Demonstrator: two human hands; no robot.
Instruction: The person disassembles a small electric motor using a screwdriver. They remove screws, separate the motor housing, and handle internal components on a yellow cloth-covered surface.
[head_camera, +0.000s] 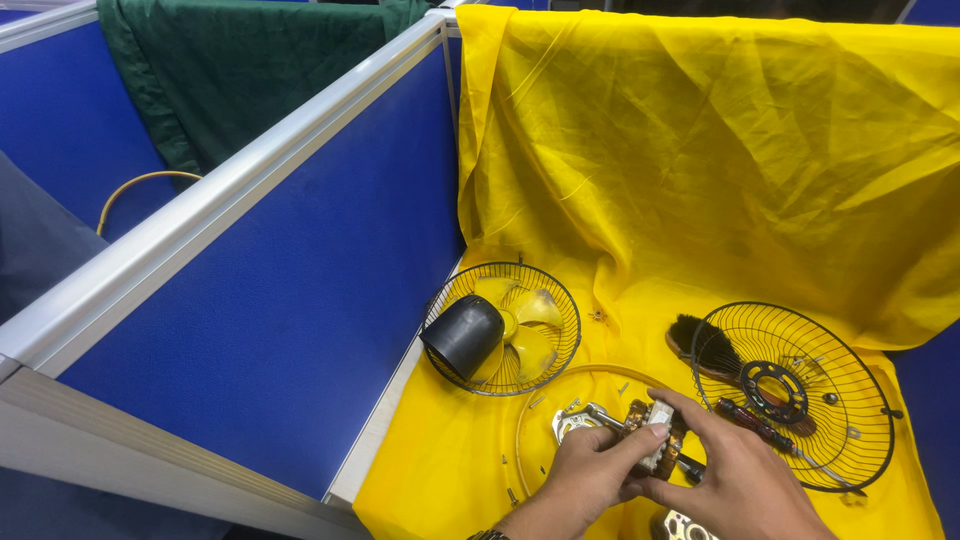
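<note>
Gripping fan motor (655, 440) between both hands.

A blue wall panel (300, 330) with a grey top rail (220, 190) stands on the left. A yellow cloth (700, 160) hangs over the back and covers the desk. A green cloth (230, 70) hangs behind.

There is only one view, from a camera worn on the person's head. It looks steeply down and forward over a yellow cloth (700, 150) covering the desk and the back wall, and sits close: both hands enter at the bottom edge, cut off at the wrists. A blue partition (300, 280) fills the left half, running away diagonally.
</note>
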